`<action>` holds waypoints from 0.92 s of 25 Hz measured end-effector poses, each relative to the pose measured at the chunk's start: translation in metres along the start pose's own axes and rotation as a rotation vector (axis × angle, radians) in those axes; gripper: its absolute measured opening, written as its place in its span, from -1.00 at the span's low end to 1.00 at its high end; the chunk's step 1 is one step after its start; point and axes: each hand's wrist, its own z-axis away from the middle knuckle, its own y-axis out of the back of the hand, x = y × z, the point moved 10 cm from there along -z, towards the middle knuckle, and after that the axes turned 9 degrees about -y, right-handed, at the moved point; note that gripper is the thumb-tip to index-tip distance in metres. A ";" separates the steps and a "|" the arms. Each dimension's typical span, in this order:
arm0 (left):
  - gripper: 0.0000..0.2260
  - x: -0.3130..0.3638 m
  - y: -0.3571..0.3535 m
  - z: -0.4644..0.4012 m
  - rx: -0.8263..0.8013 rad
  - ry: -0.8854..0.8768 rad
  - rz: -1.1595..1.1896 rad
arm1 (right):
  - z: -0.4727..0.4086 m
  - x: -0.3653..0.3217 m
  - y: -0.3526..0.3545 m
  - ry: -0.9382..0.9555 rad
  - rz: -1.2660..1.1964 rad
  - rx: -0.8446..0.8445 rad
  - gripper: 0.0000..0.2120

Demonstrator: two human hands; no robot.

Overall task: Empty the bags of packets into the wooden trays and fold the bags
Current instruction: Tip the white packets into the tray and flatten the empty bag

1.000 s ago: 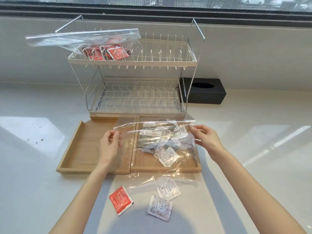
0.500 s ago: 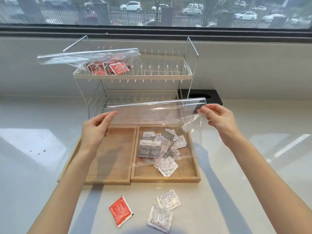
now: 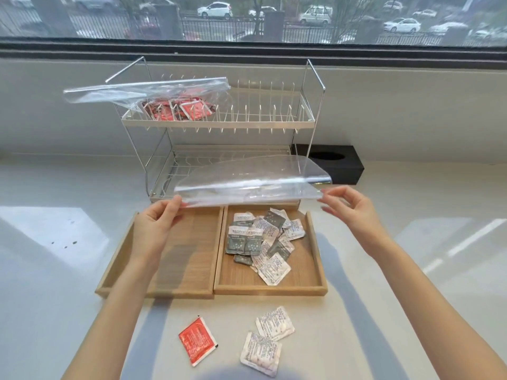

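Observation:
An empty clear plastic bag (image 3: 247,185) is stretched flat in the air above the far edge of two wooden trays. My left hand (image 3: 156,229) pinches its left corner and my right hand (image 3: 348,207) pinches its right corner. The right tray (image 3: 315,259) holds a pile of several grey and white packets (image 3: 263,239). The left tray (image 3: 192,270) has nothing in it. A second clear bag (image 3: 153,90) with red packets (image 3: 181,109) lies on the top shelf of a dish rack.
The two-tier wire dish rack (image 3: 219,127) stands right behind the trays. A black box (image 3: 337,163) sits to its right. On the counter near me lie one red packet (image 3: 197,341) and two white packets (image 3: 266,338). A window ledge runs along the back.
The bag has gone up off the right tray, leaving its packets there. Both hands rose with it and now hold it flat and stretched, folded over at the right end.

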 end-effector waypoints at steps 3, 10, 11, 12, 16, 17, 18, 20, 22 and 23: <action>-0.85 -0.053 0.002 0.025 -0.029 0.159 -0.047 | 0.010 0.058 -0.004 -0.171 0.049 -0.050 -0.96; -0.86 -0.126 0.007 0.074 0.000 0.506 -0.065 | 0.033 0.133 -0.015 -0.515 0.006 -0.074 -0.77; -0.85 -0.126 0.007 0.074 0.001 0.513 -0.093 | 0.034 0.134 -0.015 -0.536 -0.011 -0.062 -0.74; -0.83 -0.124 0.007 0.074 0.007 0.513 -0.117 | 0.034 0.134 -0.015 -0.547 -0.021 -0.042 -0.74; -0.71 -0.123 0.002 0.072 0.002 0.516 -0.126 | 0.032 0.135 -0.011 -0.537 0.005 0.051 -0.84; -0.71 -0.124 0.002 0.072 -0.015 0.520 -0.149 | 0.033 0.135 -0.012 -0.539 0.025 0.043 -0.84; -0.72 -0.126 0.001 0.073 -0.025 0.526 -0.164 | 0.033 0.136 -0.014 -0.540 0.050 0.026 -0.86; -0.77 -0.130 0.002 0.074 -0.029 0.541 -0.155 | 0.034 0.137 -0.017 -0.533 0.102 -0.010 -0.90; -0.85 -0.132 0.003 0.076 -0.041 0.565 -0.135 | 0.035 0.138 -0.015 -0.514 0.120 -0.011 -0.91; -0.85 -0.132 0.003 0.077 -0.045 0.572 -0.133 | 0.036 0.138 -0.013 -0.508 0.112 -0.007 -0.92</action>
